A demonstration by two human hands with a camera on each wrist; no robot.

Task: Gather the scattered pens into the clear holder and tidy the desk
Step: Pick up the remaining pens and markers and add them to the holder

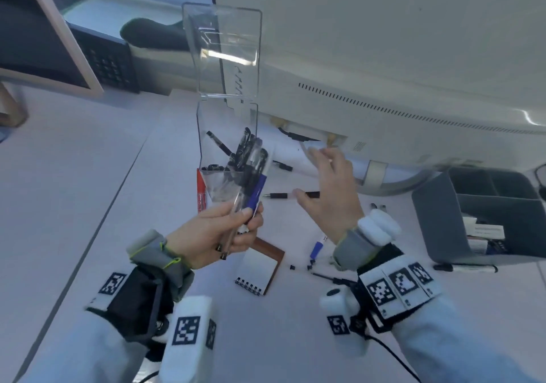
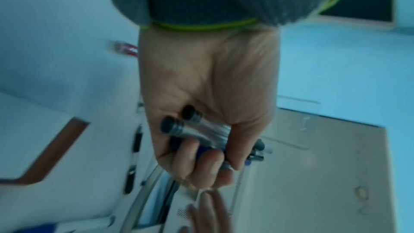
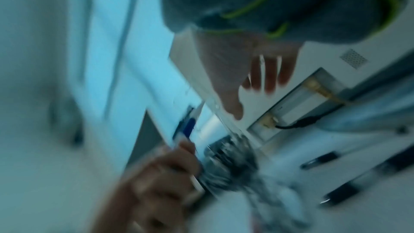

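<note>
The widest bare stretch of desk [image 1: 88, 175] runs down the left of the head view, with only a seam line crossing it. In the middle the clear holder [image 1: 229, 110] stands tall with pens inside, a red marker [image 1: 201, 190] lying at its lower left. To its right, the monitor back [image 1: 384, 57] overhangs the upper right – low headroom under it. On the desk surface lie a black pen [image 1: 277, 195], a blue marker [image 1: 317, 248] and small caps. A notebook [image 1: 260, 267] lies in the lower centre. The grey organizer [image 1: 437, 220] walls off the right edge – a pen [image 1: 466, 268] lies along its front.
</note>
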